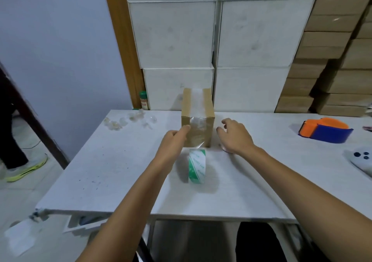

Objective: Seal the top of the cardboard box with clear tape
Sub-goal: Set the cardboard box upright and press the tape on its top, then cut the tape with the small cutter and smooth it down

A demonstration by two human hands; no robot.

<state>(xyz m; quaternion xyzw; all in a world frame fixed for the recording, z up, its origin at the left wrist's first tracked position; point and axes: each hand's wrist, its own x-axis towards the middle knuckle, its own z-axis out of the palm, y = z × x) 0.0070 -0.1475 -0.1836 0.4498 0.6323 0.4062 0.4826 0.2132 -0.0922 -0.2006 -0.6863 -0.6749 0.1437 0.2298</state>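
Both forearms reach in: left hand (174, 139) presses clear tape (196, 108) down cardboard box (209, 108) front, right hand (235, 134) hovers empty; top strip laid, roll (197, 166) still attached.

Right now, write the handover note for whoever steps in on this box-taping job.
Left hand: open, fingertips touching the tape on the near face of the cardboard box.
Right hand: open, empty, beside the box's right side, not gripping.
Box stands mid-table. A clear tape strip runs across the top and down the near face.
Tape roll stands on edge just in front of the box; the strip's lower end reaches down to it, uncut as far as I can tell.
Orange-and-blue dispenser sits far right, unused.
Left: press the strip flat, cut it from the roll.
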